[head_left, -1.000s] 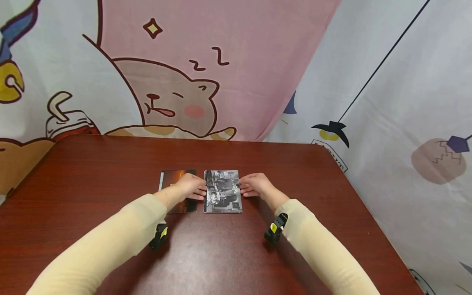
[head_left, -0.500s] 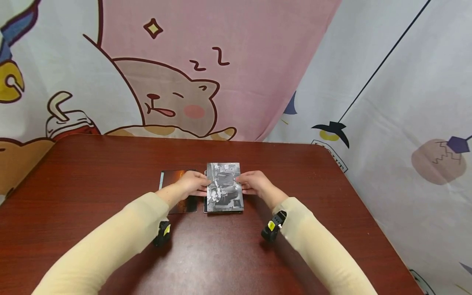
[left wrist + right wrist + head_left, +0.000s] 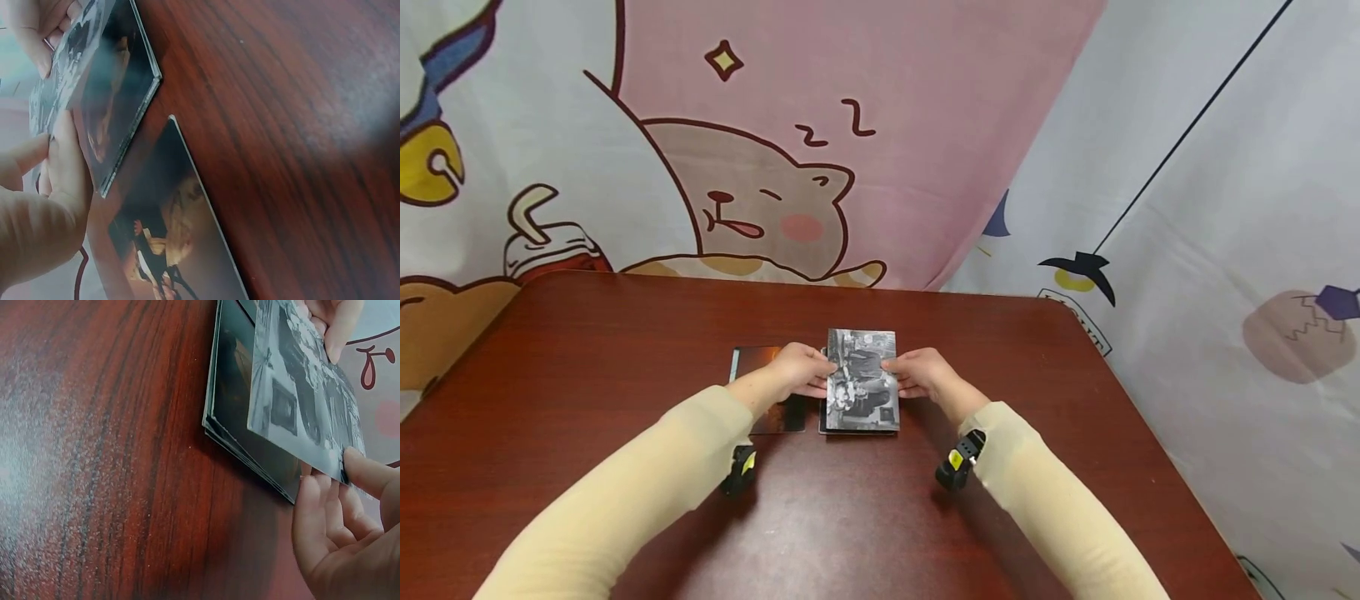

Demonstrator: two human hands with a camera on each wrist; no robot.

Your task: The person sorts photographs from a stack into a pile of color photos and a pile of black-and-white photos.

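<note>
A black-and-white photo print [image 3: 862, 392] is held by its two side edges, raised and tilted over a stack of cards [image 3: 240, 450]. My left hand [image 3: 799, 370] pinches its left edge between thumb and fingers. On the opposite edge, my right hand [image 3: 925, 373] grips with the thumb on top and fingers below, as the right wrist view shows. The top card of the stack has a dark picture with warm brown tones. Left of the stack lies a single dark orange-lit picture card [image 3: 181, 225], partly covered by my left hand and wrist in the head view.
The cards lie on a dark red-brown wooden table [image 3: 880, 517]. Behind it hangs a cartoon-printed curtain [image 3: 917, 150], meeting the table's far edge. A black wrist device [image 3: 958, 460] sits on the right sleeve, another [image 3: 741, 468] on the left.
Both hands have lifted the black-and-white photo print off the stack, shifting it slightly away from the body and tilting it. The stack's edges now show beneath. The head view has turned slightly left.
</note>
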